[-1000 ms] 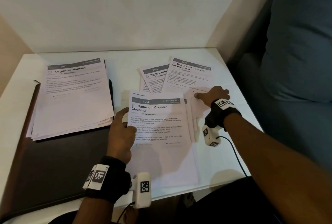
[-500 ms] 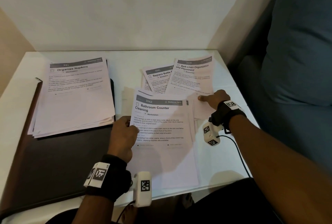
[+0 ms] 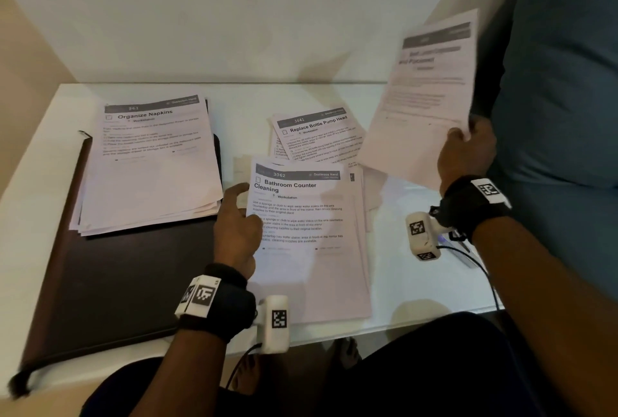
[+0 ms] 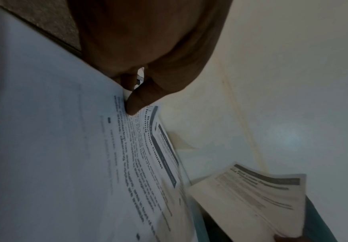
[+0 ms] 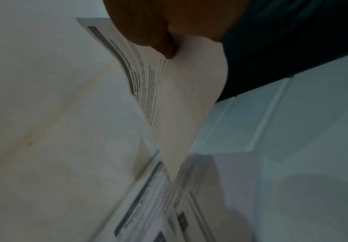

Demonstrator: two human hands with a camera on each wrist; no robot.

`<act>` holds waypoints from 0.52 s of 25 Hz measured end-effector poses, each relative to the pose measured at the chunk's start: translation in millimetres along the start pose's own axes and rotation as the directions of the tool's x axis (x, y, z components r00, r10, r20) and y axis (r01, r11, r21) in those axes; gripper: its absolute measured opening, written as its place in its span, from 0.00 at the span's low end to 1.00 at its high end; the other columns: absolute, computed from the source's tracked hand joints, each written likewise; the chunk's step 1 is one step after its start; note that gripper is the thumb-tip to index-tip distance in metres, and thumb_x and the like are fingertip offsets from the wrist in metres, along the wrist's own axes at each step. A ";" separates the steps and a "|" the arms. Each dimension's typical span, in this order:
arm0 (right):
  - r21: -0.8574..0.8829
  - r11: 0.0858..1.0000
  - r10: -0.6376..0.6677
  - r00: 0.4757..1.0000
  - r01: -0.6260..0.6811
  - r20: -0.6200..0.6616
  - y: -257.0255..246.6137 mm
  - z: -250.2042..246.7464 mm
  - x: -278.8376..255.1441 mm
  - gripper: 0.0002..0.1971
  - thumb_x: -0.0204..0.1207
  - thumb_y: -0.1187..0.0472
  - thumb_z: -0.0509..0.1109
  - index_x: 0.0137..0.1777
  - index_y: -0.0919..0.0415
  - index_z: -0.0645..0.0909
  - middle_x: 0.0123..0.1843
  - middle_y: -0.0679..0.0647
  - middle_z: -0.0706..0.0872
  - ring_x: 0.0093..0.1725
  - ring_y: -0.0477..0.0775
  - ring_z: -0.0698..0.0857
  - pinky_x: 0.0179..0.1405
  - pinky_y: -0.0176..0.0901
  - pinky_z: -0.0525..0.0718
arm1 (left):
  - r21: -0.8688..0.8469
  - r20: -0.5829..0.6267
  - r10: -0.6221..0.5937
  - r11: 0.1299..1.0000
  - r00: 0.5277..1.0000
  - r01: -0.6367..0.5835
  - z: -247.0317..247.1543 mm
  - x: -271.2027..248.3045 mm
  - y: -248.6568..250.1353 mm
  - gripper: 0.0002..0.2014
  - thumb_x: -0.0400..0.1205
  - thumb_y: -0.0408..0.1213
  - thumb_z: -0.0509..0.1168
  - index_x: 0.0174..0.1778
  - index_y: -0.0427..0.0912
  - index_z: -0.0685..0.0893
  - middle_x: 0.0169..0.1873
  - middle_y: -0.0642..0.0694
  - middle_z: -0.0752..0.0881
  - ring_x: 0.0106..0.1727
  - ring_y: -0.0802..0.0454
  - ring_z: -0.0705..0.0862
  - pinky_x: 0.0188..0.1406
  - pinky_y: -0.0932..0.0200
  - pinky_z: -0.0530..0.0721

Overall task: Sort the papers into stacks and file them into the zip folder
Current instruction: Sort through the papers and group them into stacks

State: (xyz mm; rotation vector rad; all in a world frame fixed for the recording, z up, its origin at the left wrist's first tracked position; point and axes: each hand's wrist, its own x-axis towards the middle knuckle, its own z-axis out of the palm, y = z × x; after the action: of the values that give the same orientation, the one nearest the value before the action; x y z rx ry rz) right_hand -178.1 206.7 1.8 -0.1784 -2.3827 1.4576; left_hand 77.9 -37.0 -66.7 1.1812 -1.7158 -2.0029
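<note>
Right hand (image 3: 466, 155), at right of the frame, pinches the lower edge of a thin sheaf headed "Bed Linen" (image 3: 424, 95), raised clear of the tabletop (image 3: 240, 95). The left hand (image 3: 237, 232), fingers curled, pinches the left margin of the "Bathroom Counter Cleaning" stack (image 3: 307, 242) at centre. Paper is judged light, limp and slippery; grip it near an edge, supported underneath. The zip folder (image 3: 110, 282) lies at lower left.

Right hand (image 3: 466, 152) lifting blurred sheet (image 3: 424, 88), left hand (image 3: 238, 229) on Bathroom Counter Cleaning stack (image 3: 307, 242)
</note>
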 end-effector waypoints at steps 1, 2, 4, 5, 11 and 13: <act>0.068 0.998 0.020 0.999 -0.018 -0.037 -2.5 -6.0 2.5 0.18 0.81 0.69 0.64 0.69 0.62 0.82 0.64 0.55 0.87 0.57 0.47 0.84 0.50 0.28 0.82 | 0.015 -0.007 0.010 1.000 1.000 -0.010 0.2 -1.3 0.6 0.29 0.84 0.16 0.58 0.72 0.54 0.78 0.54 0.43 0.90 0.50 0.47 0.90 0.35 0.59 0.91; 0.151 0.987 0.068 0.996 -0.058 -0.058 -3.1 -11.3 4.7 0.19 0.78 0.69 0.64 0.68 0.62 0.83 0.63 0.55 0.89 0.57 0.48 0.87 0.55 0.36 0.86 | 0.028 -0.013 0.017 0.999 1.000 -0.017 0.7 -1.7 1.2 0.28 0.84 0.17 0.57 0.70 0.55 0.79 0.53 0.42 0.91 0.49 0.47 0.90 0.36 0.56 0.92; 0.287 0.945 0.172 0.984 -0.153 -0.040 -0.7 -20.1 5.8 0.19 0.75 0.70 0.65 0.66 0.63 0.83 0.59 0.54 0.91 0.55 0.52 0.90 0.56 0.45 0.90 | 0.034 -0.015 0.025 0.999 1.000 -0.025 1.1 -2.1 1.4 0.27 0.84 0.17 0.56 0.67 0.53 0.80 0.52 0.42 0.91 0.47 0.48 0.91 0.37 0.53 0.92; 0.317 0.930 0.200 0.980 -0.187 -0.006 -0.7 -24.6 4.2 0.17 0.76 0.71 0.66 0.65 0.64 0.82 0.58 0.54 0.90 0.54 0.52 0.89 0.52 0.42 0.90 | 0.034 -0.011 0.028 0.999 1.000 -0.027 1.2 -2.1 1.5 0.26 0.83 0.17 0.56 0.66 0.51 0.81 0.52 0.42 0.92 0.46 0.48 0.91 0.37 0.54 0.93; 0.301 0.878 0.301 0.919 -0.372 0.256 6.7 -32.9 -31.0 0.16 0.77 0.73 0.68 0.59 0.56 0.87 0.52 0.54 0.92 0.48 0.57 0.89 0.47 0.49 0.88 | 0.028 0.006 -0.009 1.000 1.000 0.009 -1.0 3.2 1.1 0.20 0.85 0.19 0.58 0.62 0.48 0.85 0.54 0.41 0.91 0.51 0.44 0.92 0.40 0.52 0.92; 0.276 0.887 0.322 0.925 -0.369 0.203 15.3 -31.6 -44.8 0.16 0.78 0.72 0.67 0.60 0.55 0.86 0.52 0.53 0.91 0.47 0.56 0.88 0.47 0.50 0.88 | 0.042 0.001 -0.038 0.998 0.999 0.038 -0.5 5.2 0.8 0.18 0.86 0.21 0.60 0.55 0.48 0.87 0.54 0.40 0.91 0.52 0.42 0.92 0.45 0.47 0.93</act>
State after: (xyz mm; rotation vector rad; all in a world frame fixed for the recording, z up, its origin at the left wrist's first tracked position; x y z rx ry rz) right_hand -126.3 227.8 -8.4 -0.4487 -2.2775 2.0585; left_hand 74.7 -41.0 -68.1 1.2344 -1.7578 -1.9992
